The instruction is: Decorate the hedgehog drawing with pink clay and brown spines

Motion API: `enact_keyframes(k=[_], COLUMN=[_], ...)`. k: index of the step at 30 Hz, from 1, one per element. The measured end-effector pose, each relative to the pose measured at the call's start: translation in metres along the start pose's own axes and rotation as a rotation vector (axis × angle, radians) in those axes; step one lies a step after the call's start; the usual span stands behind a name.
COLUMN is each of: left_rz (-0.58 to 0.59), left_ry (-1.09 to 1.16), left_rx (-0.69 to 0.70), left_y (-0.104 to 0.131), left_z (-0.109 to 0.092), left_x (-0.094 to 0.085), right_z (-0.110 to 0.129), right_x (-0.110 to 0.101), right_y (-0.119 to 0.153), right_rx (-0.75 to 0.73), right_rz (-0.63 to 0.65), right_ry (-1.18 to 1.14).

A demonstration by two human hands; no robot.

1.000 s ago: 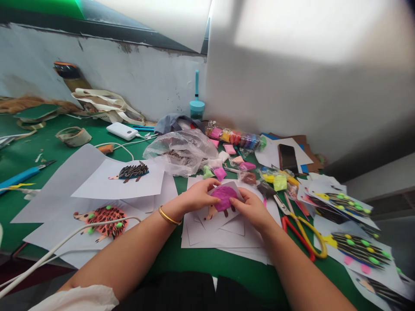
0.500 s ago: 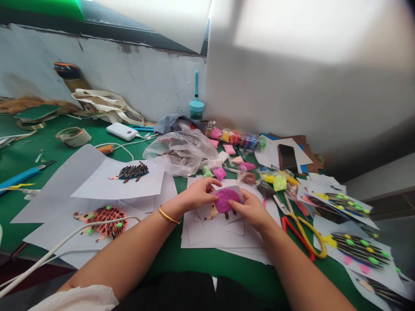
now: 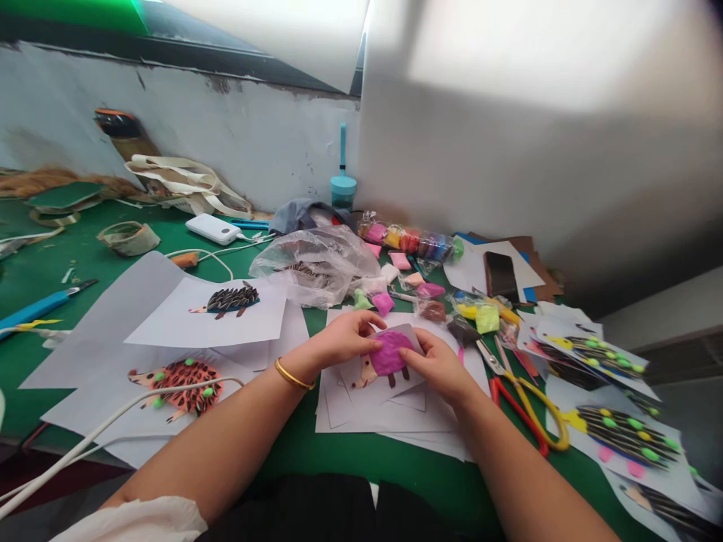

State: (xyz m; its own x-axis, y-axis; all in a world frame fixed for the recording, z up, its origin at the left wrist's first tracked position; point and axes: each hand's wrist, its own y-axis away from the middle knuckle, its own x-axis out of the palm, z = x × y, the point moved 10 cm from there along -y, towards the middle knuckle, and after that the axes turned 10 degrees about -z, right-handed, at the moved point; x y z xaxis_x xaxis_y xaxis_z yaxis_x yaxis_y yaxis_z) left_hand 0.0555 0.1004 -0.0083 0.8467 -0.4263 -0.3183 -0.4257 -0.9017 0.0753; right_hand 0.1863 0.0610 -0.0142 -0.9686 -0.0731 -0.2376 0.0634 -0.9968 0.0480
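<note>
A small paper card bears a hedgehog (image 3: 389, 357) with a purple clay body, a beige face and brown feet. My left hand (image 3: 351, 338) grips the card's upper left side, its thumb on the purple clay. On the right side, my right hand (image 3: 437, 363) pinches the same card, its thumb pressed on the clay too. The card is held above a stack of white paper (image 3: 361, 418) on the green table (image 3: 299, 459).
Scissors with red and yellow handles (image 3: 525, 410) lie right of the stack. Finished hedgehog pictures (image 3: 621, 429) are at the far right, others (image 3: 231, 299) at the left. Clay packets (image 3: 382, 303) and a clear plastic bag (image 3: 321, 263) lie behind. A white cable (image 3: 113, 418) crosses the left side.
The hedgehog card has shifted and tilted slightly between my hands, its face now a little lower and further left. My right hand has moved slightly on the card.
</note>
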Motion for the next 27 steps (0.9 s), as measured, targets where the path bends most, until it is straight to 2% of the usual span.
enact_keyframes(k=[8, 12, 17, 22, 24, 27], left_rz=[-0.052, -0.055, -0.061, 0.015, -0.031, -0.220], left_ry=[-0.092, -0.090, -0.080, -0.077, -0.072, -0.152], left_rx=[0.033, -0.004, -0.019, -0.010, 0.017, 0.115], left_y=[0.002, 0.002, 0.001, 0.002, 0.001, 0.000], left_z=[-0.003, -0.001, 0.003, 0.007, 0.004, -0.009], left_x=[0.008, 0.006, 0.001, 0.012, 0.007, -0.016], right_z=[0.001, 0.005, 0.003, 0.005, -0.006, -0.020], right_x=[0.014, 0.007, 0.007, 0.002, -0.005, -0.019], right_y=[0.002, 0.000, 0.001, 0.000, -0.003, -0.007], right_rx=[0.006, -0.053, -0.034, -0.046, 0.022, 0.070], right_rz=[0.050, -0.007, 0.026, -0.019, -0.073, -0.158], right_ry=[0.024, 0.090, 0.075, 0.051, 0.042, 0.087])
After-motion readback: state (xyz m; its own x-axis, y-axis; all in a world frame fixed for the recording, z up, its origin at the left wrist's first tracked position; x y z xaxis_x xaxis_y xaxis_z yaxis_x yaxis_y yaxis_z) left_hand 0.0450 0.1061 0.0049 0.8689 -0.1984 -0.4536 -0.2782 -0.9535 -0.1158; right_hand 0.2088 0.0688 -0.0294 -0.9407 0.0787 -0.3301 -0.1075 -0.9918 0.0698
